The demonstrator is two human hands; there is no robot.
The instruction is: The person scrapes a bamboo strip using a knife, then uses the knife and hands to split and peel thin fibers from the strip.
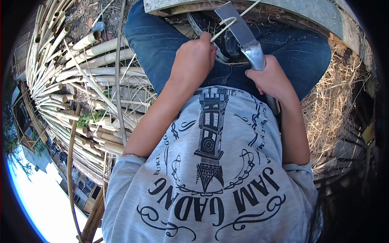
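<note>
My left hand (193, 60) is closed in a fist on a thin pale strip (221, 34), which looks like split bamboo. The strip runs up from the fist to a curl (230, 20) lying across the blade. My right hand (270, 79) wraps round the metal handle of a broad, square-ended knife (242, 31). Its blade points up and to the left, with its tip close to a plank's edge. The lower end of the handle is partly hidden by my hand and forearm.
Above my lap lies a worn wooden plank (312, 17). Many cut bamboo poles (107, 60) are stacked on the left, with a long thin stick (118, 73) across them. Pale shavings (328, 109) cover the ground on the right.
</note>
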